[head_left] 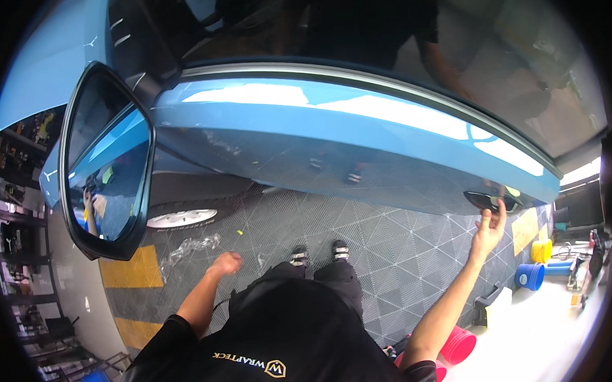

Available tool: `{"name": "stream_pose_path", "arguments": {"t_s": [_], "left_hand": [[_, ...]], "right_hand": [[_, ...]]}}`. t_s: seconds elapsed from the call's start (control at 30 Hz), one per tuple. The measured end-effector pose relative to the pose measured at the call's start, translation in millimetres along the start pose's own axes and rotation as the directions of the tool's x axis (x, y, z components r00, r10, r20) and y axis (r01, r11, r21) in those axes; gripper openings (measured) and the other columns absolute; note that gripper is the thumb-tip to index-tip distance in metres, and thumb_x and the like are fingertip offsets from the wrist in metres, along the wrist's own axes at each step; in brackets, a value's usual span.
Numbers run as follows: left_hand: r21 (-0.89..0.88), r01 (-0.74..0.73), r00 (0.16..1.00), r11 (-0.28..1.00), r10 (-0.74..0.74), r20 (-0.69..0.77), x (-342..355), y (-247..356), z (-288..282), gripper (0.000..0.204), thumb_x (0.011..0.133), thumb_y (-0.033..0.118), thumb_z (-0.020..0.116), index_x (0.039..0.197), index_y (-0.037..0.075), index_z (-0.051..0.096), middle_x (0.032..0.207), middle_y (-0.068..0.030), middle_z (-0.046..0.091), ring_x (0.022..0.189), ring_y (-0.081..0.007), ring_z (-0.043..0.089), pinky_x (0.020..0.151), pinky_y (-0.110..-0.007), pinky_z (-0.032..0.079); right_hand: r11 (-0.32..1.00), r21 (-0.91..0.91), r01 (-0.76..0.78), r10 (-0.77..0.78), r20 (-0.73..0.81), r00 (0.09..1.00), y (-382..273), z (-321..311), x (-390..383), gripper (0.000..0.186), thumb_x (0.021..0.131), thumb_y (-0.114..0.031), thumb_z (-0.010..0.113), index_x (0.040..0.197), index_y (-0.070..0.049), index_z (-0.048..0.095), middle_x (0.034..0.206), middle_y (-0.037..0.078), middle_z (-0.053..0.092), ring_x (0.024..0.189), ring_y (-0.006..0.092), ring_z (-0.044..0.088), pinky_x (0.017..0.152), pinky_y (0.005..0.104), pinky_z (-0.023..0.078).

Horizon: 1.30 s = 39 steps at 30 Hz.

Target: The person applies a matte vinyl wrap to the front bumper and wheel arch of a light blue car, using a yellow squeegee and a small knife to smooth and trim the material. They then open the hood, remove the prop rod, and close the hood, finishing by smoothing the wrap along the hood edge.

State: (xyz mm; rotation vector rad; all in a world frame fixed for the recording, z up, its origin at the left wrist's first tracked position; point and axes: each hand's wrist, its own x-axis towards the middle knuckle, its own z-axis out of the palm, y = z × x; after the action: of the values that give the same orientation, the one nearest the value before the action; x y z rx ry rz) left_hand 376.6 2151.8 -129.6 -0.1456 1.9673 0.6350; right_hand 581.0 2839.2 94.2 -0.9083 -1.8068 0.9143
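My right hand [487, 230] reaches out at the right to the dark door handle [483, 199] of a blue car door [358, 130]. Its fingers are at the handle, one of them lying across its right part, and the fingertips are partly hard to make out. Closer to my body, my left hand [225, 264] hangs with curled fingers over the floor, apart from the car, and nothing shows in it. A black-framed side mirror [108, 164] sticks out at the left, and dark window glass [354, 27] runs above the door.
Below lies a dark tiled floor [416, 254] with yellow patches. Clear crumpled film [187, 252] lies near the front wheel [182, 218]. At the right stand a blue bucket [529, 277], a yellow bucket [541, 251] and a red bucket [458, 347]. Shelving [25, 241] lines the far left.
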Motion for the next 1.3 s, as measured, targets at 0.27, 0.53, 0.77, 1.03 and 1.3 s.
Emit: {"name": "stream_pose_path", "arguments": {"t_s": [0.27, 0.53, 0.77, 1.03, 1.3], "left_hand": [[-0.277, -0.183, 0.981, 0.943, 0.157, -0.112, -9.4, 63.0, 36.8, 0.035, 0.097, 0.019, 0.058, 0.128, 0.003, 0.062, 0.093, -0.0086, 0.072, 0.076, -0.016, 0.068, 0.062, -0.03, 0.053], [0.139, -0.268, 0.941, 0.953, 0.29, -0.173, -36.5, -77.0, 126.5, 0.022, 0.087, 0.019, 0.067, 0.102, 0.005, 0.072, 0.087, -0.0069, 0.072, 0.068, -0.0173, 0.069, 0.058, -0.033, 0.056], [0.015, 0.07, 0.943, 0.997, -0.062, -0.328, -117.4, -127.7, 211.0, 0.012, 0.073, 0.015, 0.066, 0.078, 0.005, 0.071, 0.077, -0.0088, 0.072, 0.067, -0.0224, 0.07, 0.061, -0.034, 0.055], [-0.646, 0.154, 0.906, 0.748, -0.368, -0.209, -179.0, -18.8, 265.0, 0.036, 0.093, 0.017, 0.056, 0.121, -0.003, 0.066, 0.092, -0.0122, 0.072, 0.078, -0.0206, 0.07, 0.07, -0.034, 0.057], [-0.51, 0.067, 0.911, 0.857, -0.261, -0.32, -201.9, -24.8, 202.4, 0.039, 0.088, 0.018, 0.057, 0.118, -0.005, 0.066, 0.079, -0.0066, 0.068, 0.069, -0.0159, 0.064, 0.069, -0.032, 0.053]], "right_hand": [[0.991, 0.132, -0.036, 0.021, 0.114, 0.993, 0.3, 59.0, 71.5, 0.05, 0.095, -0.02, 0.073, 0.142, -0.018, 0.057, 0.082, -0.005, 0.053, 0.072, 0.0042, 0.052, 0.057, 0.0195, 0.046], [0.98, 0.192, 0.056, -0.096, 0.208, 0.973, 18.1, 101.8, 149.0, 0.05, 0.091, -0.025, 0.077, 0.138, -0.017, 0.06, 0.078, -0.005, 0.056, 0.069, 0.0045, 0.054, 0.054, 0.0195, 0.045], [0.991, 0.067, 0.115, -0.133, 0.435, 0.891, 21.1, 204.8, 273.3, 0.047, 0.094, -0.031, 0.074, 0.137, -0.02, 0.061, 0.088, 0.001, 0.064, 0.082, 0.0107, 0.065, 0.055, 0.0237, 0.048], [0.96, 0.281, -0.01, -0.144, 0.523, 0.84, 49.2, 219.9, 310.8, 0.043, 0.099, -0.03, 0.068, 0.139, -0.018, 0.058, 0.116, 0.006, 0.062, 0.096, 0.0196, 0.07, 0.065, 0.0255, 0.052], [0.957, 0.286, 0.044, -0.162, 0.404, 0.901, 36.9, 229.5, 274.0, 0.059, 0.102, -0.03, 0.064, 0.154, -0.018, 0.04, 0.095, 0.008, 0.065, 0.085, 0.0176, 0.069, 0.063, 0.0264, 0.052]]}}
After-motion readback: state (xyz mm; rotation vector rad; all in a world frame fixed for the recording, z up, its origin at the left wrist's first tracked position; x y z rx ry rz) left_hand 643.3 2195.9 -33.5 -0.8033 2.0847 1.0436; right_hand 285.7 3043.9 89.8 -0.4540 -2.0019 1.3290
